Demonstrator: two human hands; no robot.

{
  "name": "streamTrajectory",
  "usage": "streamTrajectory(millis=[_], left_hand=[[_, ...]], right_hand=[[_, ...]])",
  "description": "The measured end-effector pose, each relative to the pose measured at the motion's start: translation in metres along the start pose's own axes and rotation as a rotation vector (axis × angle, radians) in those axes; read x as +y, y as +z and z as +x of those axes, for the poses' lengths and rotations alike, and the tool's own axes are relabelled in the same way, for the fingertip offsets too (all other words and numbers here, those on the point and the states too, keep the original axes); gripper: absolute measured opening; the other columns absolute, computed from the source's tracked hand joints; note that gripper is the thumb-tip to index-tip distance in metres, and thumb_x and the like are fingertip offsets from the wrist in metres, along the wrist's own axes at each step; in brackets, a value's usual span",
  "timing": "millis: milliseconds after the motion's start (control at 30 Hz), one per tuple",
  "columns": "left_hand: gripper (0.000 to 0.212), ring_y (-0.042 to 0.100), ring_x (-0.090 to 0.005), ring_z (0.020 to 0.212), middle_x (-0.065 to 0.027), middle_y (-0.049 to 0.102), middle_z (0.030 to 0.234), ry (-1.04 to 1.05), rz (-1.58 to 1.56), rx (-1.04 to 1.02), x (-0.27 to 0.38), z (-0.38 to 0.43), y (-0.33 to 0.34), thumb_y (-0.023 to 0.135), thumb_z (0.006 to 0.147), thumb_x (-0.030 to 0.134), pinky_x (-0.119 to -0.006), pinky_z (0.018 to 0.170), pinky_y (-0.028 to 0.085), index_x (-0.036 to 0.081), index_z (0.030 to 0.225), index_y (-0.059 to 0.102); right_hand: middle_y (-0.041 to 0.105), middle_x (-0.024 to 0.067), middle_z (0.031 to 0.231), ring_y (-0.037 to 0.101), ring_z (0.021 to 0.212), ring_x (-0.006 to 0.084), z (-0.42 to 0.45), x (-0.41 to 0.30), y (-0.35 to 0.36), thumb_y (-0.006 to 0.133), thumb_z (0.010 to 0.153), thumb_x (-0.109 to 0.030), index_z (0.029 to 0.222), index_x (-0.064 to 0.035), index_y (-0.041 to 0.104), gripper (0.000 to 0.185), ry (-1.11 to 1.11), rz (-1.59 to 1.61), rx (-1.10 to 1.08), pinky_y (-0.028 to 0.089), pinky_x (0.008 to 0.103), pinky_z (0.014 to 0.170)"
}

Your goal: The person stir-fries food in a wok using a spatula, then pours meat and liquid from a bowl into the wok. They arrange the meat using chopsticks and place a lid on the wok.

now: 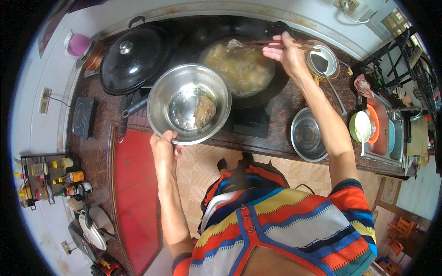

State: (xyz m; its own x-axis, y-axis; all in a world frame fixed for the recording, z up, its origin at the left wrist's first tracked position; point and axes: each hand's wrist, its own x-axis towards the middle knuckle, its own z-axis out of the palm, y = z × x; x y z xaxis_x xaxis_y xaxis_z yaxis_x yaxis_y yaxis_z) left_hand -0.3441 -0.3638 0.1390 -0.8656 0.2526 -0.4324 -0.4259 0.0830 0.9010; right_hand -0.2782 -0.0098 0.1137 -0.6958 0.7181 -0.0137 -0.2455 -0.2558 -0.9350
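Note:
My left hand (166, 146) grips the near rim of a stainless steel bowl (159, 100), raised beside the wok. Inside it lies a chunk of cooked meat (205, 112), with a little shiny liquid on the bottom. Over the wok's right edge, my right hand (288, 51) holds a pair of dark wooden chopsticks (266, 45). Their tips are at another piece of meat (234, 43) near the far side of the wok; whether they pinch it I cannot tell. Cloudy yellowish broth (241, 72) with several pieces fills the black wok (279, 81).
A black lidded pan (133, 58) stands at the left, its handle pointing toward me. To the right are a white bowl (332, 57) with a ladle (335, 89), an empty steel basin (307, 134) and a sink (397, 138). A portable cooktop (84, 117) sits far left.

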Motion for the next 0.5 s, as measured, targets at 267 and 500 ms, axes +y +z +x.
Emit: streamTrajectory(millis=[267, 500], left_hand=[[0.011, 0.038, -0.0097, 0.032, -0.0086, 0.049, 0.054, 0.002, 0.022, 0.005, -0.004, 0.011, 0.008, 0.047, 0.072, 0.002, -0.020, 0.027, 0.025, -0.004, 0.081, 0.045], [0.012, 0.035, -0.0099, 0.030, -0.0113, 0.048, 0.051, -0.032, 0.003, -0.021, 0.000, 0.013, 0.017, 0.047, 0.072, 0.002, -0.020, 0.027, 0.024, -0.004, 0.081, 0.043]], right_hand=[[0.053, 0.0201, 0.089, 0.063, 0.072, 0.0300, -0.072, -0.055, 0.055, 0.041, 0.092, -0.030, 0.098, 0.0050, 0.048, 0.036, 0.169, -0.040, -0.426, 0.056, 0.0350, 0.064], [0.055, 0.0186, 0.081, 0.063, 0.063, 0.0279, -0.062, -0.045, 0.032, 0.045, 0.090, -0.033, 0.094, 0.0052, 0.052, 0.039, 0.132, -0.075, -0.324, 0.055, 0.0340, 0.055]])
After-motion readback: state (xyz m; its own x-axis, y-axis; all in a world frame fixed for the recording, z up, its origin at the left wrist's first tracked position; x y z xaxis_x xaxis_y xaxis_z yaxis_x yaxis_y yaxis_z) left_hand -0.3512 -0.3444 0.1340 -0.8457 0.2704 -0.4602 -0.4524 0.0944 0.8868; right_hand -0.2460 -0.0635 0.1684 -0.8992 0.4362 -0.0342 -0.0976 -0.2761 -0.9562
